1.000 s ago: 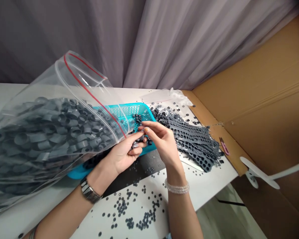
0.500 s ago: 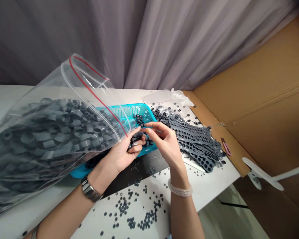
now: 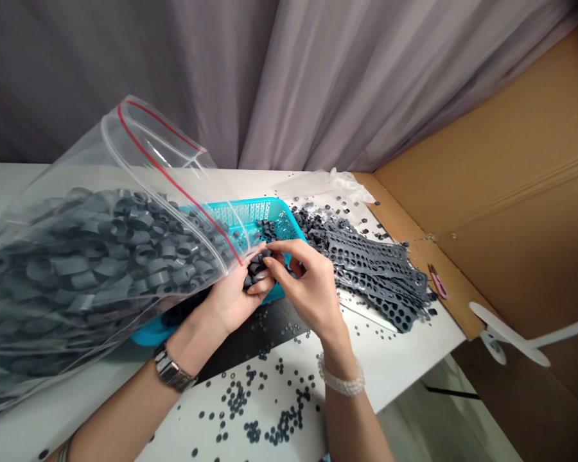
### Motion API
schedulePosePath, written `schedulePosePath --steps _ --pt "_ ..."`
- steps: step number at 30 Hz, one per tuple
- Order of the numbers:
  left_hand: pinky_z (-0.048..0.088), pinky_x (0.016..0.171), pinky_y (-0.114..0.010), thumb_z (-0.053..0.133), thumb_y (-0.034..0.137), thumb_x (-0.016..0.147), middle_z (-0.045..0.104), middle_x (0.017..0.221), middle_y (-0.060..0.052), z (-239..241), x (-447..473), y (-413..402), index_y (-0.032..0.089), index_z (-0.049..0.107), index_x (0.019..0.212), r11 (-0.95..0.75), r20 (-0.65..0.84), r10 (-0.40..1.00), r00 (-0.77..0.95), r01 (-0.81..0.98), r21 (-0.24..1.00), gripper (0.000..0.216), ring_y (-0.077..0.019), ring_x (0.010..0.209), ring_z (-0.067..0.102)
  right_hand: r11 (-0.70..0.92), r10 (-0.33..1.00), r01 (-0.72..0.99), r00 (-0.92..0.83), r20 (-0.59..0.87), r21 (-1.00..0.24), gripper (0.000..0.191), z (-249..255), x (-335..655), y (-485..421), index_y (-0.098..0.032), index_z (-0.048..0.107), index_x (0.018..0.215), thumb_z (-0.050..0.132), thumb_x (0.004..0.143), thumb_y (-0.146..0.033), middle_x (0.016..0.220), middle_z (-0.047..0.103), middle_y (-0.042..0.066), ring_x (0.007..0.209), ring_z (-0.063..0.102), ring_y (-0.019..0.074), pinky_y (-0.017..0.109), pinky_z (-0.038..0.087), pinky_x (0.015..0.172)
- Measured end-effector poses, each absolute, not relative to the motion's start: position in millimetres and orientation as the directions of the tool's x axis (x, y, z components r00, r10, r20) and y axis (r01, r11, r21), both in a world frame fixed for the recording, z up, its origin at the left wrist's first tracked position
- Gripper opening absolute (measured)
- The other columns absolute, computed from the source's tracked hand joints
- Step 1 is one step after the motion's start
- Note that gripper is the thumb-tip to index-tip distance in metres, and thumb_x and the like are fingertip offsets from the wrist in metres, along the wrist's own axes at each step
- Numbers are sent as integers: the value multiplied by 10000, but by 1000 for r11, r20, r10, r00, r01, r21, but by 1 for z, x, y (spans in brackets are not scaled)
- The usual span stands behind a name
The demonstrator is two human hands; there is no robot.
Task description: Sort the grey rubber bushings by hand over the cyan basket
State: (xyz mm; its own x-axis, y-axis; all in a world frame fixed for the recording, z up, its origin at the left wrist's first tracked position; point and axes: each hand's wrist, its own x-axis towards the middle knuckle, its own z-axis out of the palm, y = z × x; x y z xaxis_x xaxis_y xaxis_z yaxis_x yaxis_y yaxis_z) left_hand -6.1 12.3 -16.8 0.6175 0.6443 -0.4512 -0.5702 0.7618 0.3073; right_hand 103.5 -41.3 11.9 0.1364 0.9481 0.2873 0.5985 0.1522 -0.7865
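My left hand (image 3: 231, 296) is cupped over the near edge of a turquoise basket (image 3: 250, 215), its fingers curled round several small dark grey rubber rings (image 3: 255, 268). My right hand (image 3: 308, 285) meets it from the right, thumb and forefinger pinched on the rings in the left palm. A large clear zip bag (image 3: 91, 256) with a red seal line lies on its side to the left. The bag is full of the same grey rings, and its mouth reaches over the basket.
A heap of punched grey rubber strips (image 3: 376, 269) lies right of the basket. Small grey discs (image 3: 264, 410) are scattered over the white table (image 3: 404, 359) near me. A brown cardboard wall (image 3: 501, 192) stands at right, a grey curtain behind. A pink tool (image 3: 437, 282) lies on the cardboard.
My right hand has moved left and closed in on the rings held in my left hand. The bag has shifted slightly.
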Motion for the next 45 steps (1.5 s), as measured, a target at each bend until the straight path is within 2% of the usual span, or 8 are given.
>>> schedulePosePath --steps 3,6,9,13,23,28,34,45 --pt "258 268 -120 406 128 888 429 497 47 -17 -7 13 143 523 683 758 -432 648 627 -588 282 237 -25 312 323 106 948 452 223 227 -886 143 13 106 -42 -230 670 922 590 804 -249 829 626 18 566 415 116 279 360 547" --pt "260 280 -122 366 136 904 495 552 4 -18 -8 14 117 562 721 757 -373 650 663 -609 237 269 -31 357 348 16 973 25 228 22 -1000 172 11 112 -40 -237 654 935 612 785 -309 746 579 3 493 310 91 251 270 455" --pt "287 302 -117 366 149 905 562 641 -51 -18 -10 14 69 595 821 755 -381 645 662 -628 188 257 -45 434 412 -93 986 -343 98 -134 -935 210 8 121 -37 -237 645 901 597 773 -397 706 512 -10 459 155 78 236 153 398" --pt "363 350 -121 340 169 915 605 676 -90 -16 -11 14 53 609 860 737 -434 641 634 -665 116 298 -77 529 499 -134 987 -481 15 -161 -866 275 7 126 -35 -219 644 836 575 770 -477 725 492 1 476 90 84 228 110 371" --pt "548 819 -397 338 203 905 637 1073 -217 -14 -6 12 22 513 1177 685 -452 669 590 -725 68 371 -278 1053 599 -70 974 -450 163 -159 -890 274 3 132 -32 -197 577 713 393 813 -374 785 577 60 502 331 103 241 196 392" --pt "535 847 -415 350 237 901 572 1205 -233 -15 -6 11 48 425 1295 708 -410 660 629 -703 63 444 -283 1125 553 -50 933 -143 346 -97 -988 270 -2 131 -31 -202 504 637 531 805 -413 543 364 -47 436 242 80 254 175 427" --pt "539 838 -346 318 228 918 607 1172 -178 -19 -10 13 76 483 1260 718 -403 665 629 -687 112 409 -239 1103 571 1 984 444 157 79 -896 157 -4 127 -34 -203 653 883 608 789 -320 521 250 -75 489 231 97 255 211 487" --pt "542 830 -398 341 277 904 595 1164 -220 -17 -6 12 40 449 1277 778 -419 593 688 -623 78 455 -267 1079 585 -60 966 509 247 79 -858 259 -15 130 -31 -171 650 759 546 821 -399 521 404 -37 490 315 101 244 243 471"
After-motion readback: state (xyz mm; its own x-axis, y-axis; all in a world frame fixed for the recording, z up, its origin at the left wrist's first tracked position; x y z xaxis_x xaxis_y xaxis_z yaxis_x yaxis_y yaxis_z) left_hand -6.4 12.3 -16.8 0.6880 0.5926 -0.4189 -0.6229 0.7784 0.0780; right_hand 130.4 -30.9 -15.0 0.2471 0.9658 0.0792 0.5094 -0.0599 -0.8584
